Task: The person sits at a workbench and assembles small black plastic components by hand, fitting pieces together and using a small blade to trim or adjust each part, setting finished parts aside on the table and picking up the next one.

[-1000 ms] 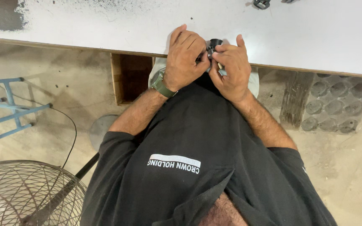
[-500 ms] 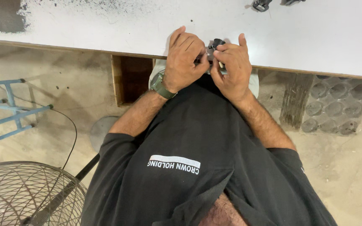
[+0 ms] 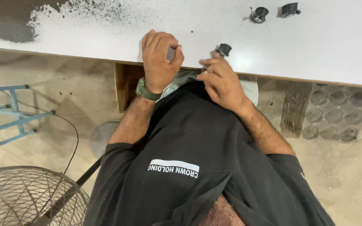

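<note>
Risk: small black part (image 3: 223, 49) sits at near edge of white surface (image 3: 315, 46); slip of fingertips could knock it off onto floor. Right hand (image 3: 221, 81) pinches part at fingertips, part just beyond them, touching. Left hand (image 3: 159, 62) curled into loose fist on surface beside it, contents hidden; grip cannot be told. Two similar black parts (image 3: 259, 14) lie well apart, farther back.

The flat white tabletop (image 3: 315, 46) is speckled black toward a dark bare patch at its far left. Small black round parts (image 3: 259, 14) lie far right on it; another small black part (image 3: 223, 49) is at the right hand (image 3: 221, 81). An olive-green wristwatch (image 3: 145, 91) bands the left wrist. The black short-sleeved shirt (image 3: 197, 159) bears white lettering. A pale-blue metal frame (image 3: 13, 115) stands left on the tan concrete floor (image 3: 55, 96).
</note>
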A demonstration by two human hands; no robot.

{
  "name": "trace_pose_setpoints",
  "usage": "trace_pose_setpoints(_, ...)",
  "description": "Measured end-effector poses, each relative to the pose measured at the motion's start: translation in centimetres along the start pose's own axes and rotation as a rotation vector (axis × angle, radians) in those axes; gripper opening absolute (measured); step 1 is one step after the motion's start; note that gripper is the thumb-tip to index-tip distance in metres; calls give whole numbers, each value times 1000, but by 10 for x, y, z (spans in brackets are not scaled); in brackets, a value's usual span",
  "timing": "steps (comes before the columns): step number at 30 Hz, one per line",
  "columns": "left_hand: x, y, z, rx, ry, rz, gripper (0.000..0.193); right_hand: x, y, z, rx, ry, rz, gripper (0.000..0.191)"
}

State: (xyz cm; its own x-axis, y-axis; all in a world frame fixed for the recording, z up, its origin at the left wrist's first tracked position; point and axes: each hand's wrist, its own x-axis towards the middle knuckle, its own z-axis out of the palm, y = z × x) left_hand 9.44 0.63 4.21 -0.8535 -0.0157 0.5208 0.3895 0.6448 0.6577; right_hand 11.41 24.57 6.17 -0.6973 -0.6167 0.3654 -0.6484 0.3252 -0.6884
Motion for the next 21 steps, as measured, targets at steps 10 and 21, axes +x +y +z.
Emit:
trace_pose_setpoints(10, 2, -1, -1, 13, -46, -7, 16, -5, 8, -2, -271, 365, 152, 26)
trace_pose_setpoints(21, 12, -43, -60, 230, 28, -19, 21, 5, -15, -17, 259, 46, -12, 15)
